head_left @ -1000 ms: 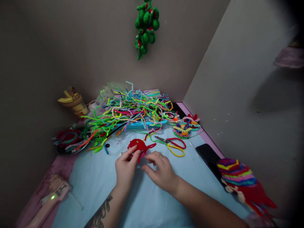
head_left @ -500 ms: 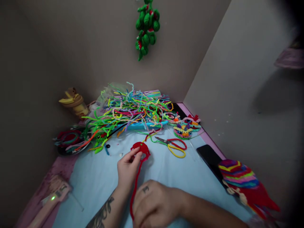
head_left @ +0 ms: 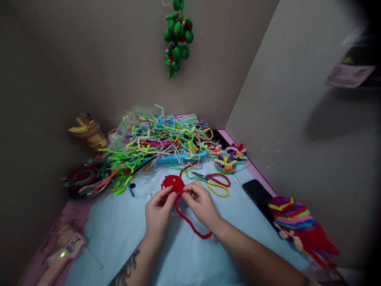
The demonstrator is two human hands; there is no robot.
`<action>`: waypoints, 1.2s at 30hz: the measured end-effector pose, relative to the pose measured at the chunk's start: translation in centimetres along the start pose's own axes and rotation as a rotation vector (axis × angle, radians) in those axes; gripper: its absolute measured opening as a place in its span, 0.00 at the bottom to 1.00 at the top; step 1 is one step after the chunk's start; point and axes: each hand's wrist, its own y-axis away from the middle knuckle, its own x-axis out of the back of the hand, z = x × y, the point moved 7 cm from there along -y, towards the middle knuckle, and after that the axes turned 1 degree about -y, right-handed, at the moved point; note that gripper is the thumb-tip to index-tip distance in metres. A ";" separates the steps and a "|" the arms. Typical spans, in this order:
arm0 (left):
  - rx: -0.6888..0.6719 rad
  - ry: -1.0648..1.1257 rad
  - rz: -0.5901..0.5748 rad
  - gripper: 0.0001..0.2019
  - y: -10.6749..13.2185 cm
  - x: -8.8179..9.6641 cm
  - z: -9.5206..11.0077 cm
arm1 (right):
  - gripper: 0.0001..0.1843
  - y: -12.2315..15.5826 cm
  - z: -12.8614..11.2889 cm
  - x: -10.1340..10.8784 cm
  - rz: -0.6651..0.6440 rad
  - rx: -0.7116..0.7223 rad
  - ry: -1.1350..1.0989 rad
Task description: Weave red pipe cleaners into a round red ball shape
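Observation:
A red pipe-cleaner disc (head_left: 173, 183) is held just above the light blue table cover (head_left: 119, 230). My left hand (head_left: 157, 212) pinches its lower left edge. My right hand (head_left: 201, 203) pinches the disc's right side, fingers closed on it. A long red pipe-cleaner tail (head_left: 190, 224) runs from the disc down and loops to the right under my right wrist. Both hands are close together in the middle of the table.
A tangled heap of coloured pipe cleaners (head_left: 160, 137) fills the back. Red and yellow scissors (head_left: 214, 182) lie right of the disc. A black phone (head_left: 258, 194), a striped craft piece (head_left: 293, 220), small woven pieces (head_left: 229, 159), a dish (head_left: 81, 180) and a glue gun (head_left: 62, 254) surround.
My right hand came back up from the near edge to the disc and closed on it. The red tail now trails in a loop on the cover. The left hand stayed on the disc.

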 end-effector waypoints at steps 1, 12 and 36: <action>0.002 0.023 -0.015 0.14 0.0 -0.1 0.0 | 0.03 0.0 0.0 0.0 -0.003 0.004 -0.001; -0.010 0.050 -0.024 0.10 0.1 -0.4 -0.4 | 0.05 0.2 1.1 0.3 0.093 -0.055 -0.007; -0.237 -0.163 -0.070 0.06 0.9 -0.8 0.9 | 0.14 0.1 3.6 -0.9 0.091 -0.325 -0.535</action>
